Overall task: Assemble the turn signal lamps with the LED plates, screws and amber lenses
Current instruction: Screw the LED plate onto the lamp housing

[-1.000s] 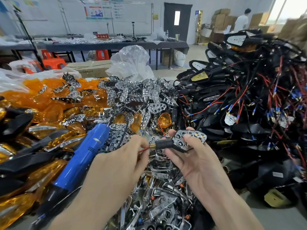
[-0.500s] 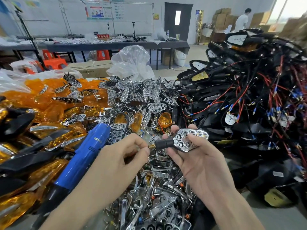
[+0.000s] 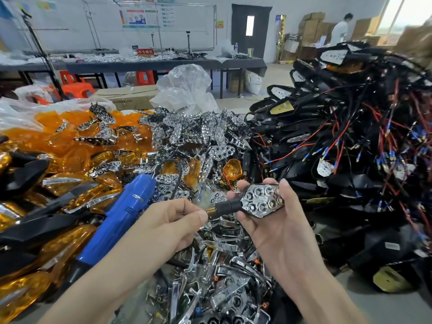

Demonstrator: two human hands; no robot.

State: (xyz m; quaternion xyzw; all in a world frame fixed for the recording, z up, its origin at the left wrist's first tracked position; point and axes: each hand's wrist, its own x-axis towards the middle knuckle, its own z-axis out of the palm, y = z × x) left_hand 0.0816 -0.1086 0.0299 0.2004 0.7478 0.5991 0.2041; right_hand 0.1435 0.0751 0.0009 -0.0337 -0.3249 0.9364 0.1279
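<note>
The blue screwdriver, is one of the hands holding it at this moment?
No: the blue screwdriver lies on the parts pile, while the left hand pinches the lamp stem and the right hand holds its body.

white wall (image 3: 58, 17) | dark door (image 3: 250, 29) | long grey table (image 3: 145, 64) | bright window (image 3: 406, 12)

A red sign (image 3: 145, 52) is standing on the far table (image 3: 140, 64), carrying white Chinese characters that appear to read 不含稀区; the reading is uncertain. A small label (image 3: 138, 198) is showing on the barrel of the blue electric screwdriver (image 3: 119, 218) lying near left, its lettering too small to read. Posters (image 3: 149, 17) are hanging on the far wall with text too fine to make out. A yellow notice (image 3: 219, 24) is hanging beside the far door, illegible.
</note>
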